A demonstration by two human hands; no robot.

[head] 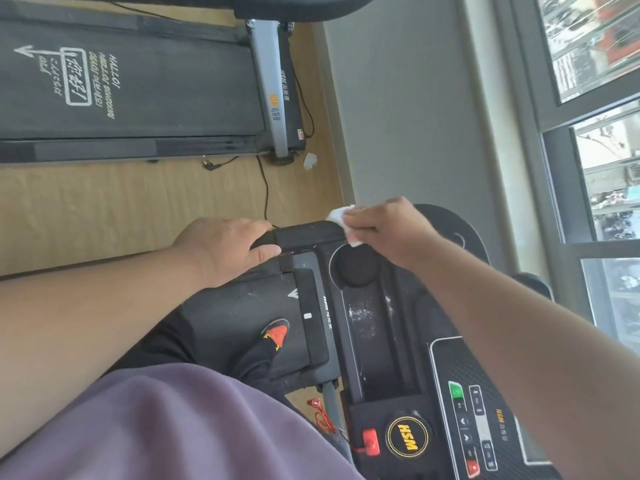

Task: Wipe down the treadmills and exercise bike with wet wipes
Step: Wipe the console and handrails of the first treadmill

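I stand on a black treadmill whose console [408, 344] fills the lower right of the head view. My left hand [225, 247] grips the black handrail [304, 233] at its padded end. My right hand [391, 230] pinches a white wet wipe [341, 218] and presses it against the inner end of that handrail, just above the round cup holder [356, 268]. White dust specks lie on the console tray. A second treadmill [131, 81] with a grey frame lies across the floor at the upper left.
A grey wall and a window [595, 133] run along the right. A black power cable [266, 188] trails over the wooden floor between the treadmills, and a small white object [310, 161] lies near the wall. A red safety key [370, 441] sits on the console.
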